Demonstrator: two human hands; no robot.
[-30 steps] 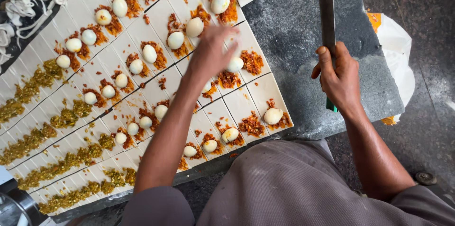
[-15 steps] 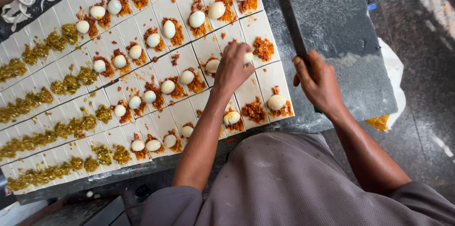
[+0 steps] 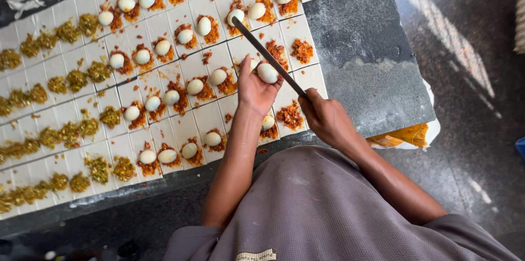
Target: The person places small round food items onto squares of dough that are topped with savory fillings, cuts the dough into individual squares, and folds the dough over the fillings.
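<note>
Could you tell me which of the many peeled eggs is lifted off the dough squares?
The egg in the left hand, against the long knife; the others lie on filling.

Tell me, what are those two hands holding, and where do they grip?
The left hand holds a peeled boiled egg at its fingertips. The right hand grips a long knife by its handle end, the blade lying across the egg.

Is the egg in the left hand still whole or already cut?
Cannot tell. The left hand holds the boiled egg with the long knife across it; only smooth white shows, and the blade hides any cut.
</note>
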